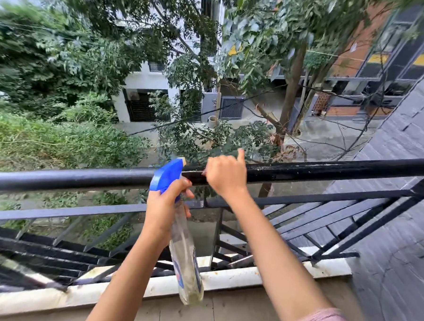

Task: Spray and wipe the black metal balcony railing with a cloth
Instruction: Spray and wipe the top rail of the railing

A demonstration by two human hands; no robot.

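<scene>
From my end, the left hand point(165, 207) grips the neck of the spray bottle point(185, 254), fingers wrapped under its blue trigger head. The nozzle sits right up against the top rail point(328, 170) at mid-frame, which I judge is so the spray lands on metal and not over the drop. The clear body hangs down toward the white ledge point(249, 275). Just right of the nozzle, the right hand point(226, 175) rests on that rail with its fingers curled tight over it and one digit poking up. I read that as a wiping hold, since the rail to its right glistens wet while the left stretch looks dull. The cloth is what I cannot find: if it is bunched under that fist, the hand hides it. The bottle's label is blurred, and the railing's lower bars point(350, 216) run out of frame on both sides.
</scene>
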